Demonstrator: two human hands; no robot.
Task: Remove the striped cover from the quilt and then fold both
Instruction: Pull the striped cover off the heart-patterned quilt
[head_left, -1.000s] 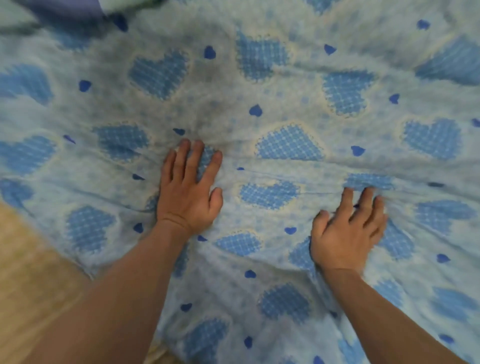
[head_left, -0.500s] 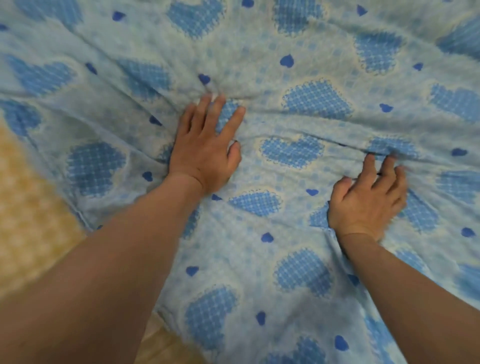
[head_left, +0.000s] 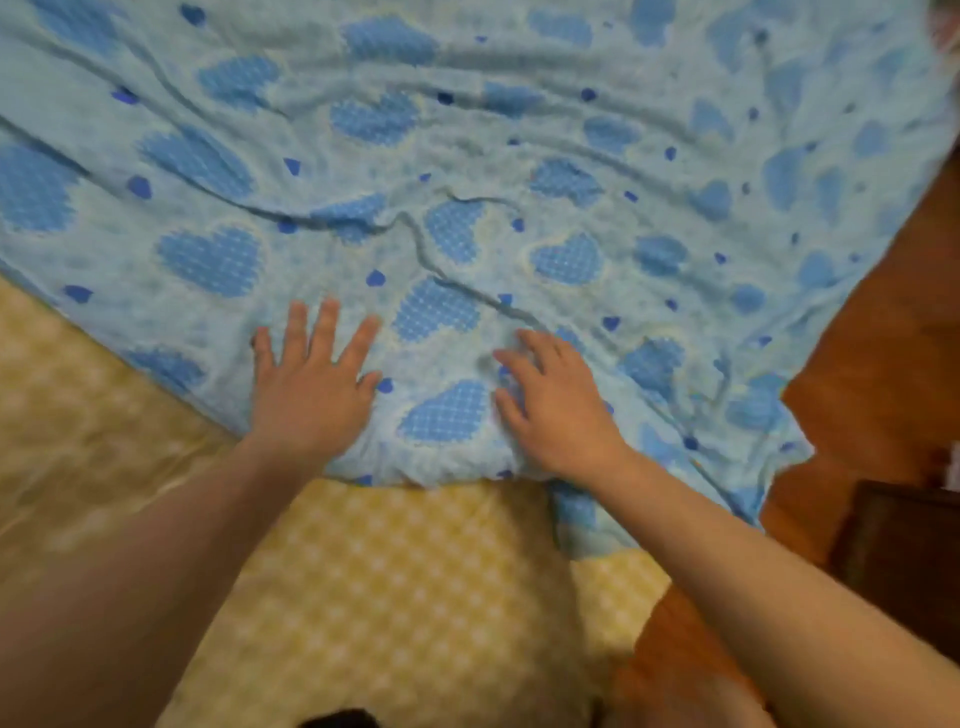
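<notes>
We press the quilt (head_left: 467, 171) flat with both hands near its near edge. The left hand (head_left: 311, 389) lies palm down with its fingers (head_left: 324, 332) straight and spread, grasping nothing. The right hand (head_left: 558, 410) also rests on the cloth, just right of the left hand, fingers loosely bent and released; we see no pinch of fabric.

Our judgement: the step in hand is smoothing before a fold. To do it well we sweep outward from the left hand toward the far edge, keep the palms flat, and chase the long ridge that runs just beyond the right hand. We square the near edge before lifting any corner, or the fold will come out skewed.

The quilt is pale blue with large chequered blue hearts and small dark blue hearts. It is soft, thin-looking and much rippled beyond the left hand. It lies spread over a yellow chequered bed sheet (head_left: 395, 582), which shows bare nearer than the left hand. Far right of the left hand the quilt's corner hangs over the brown floor (head_left: 883, 364). No striped cover is in view.
</notes>
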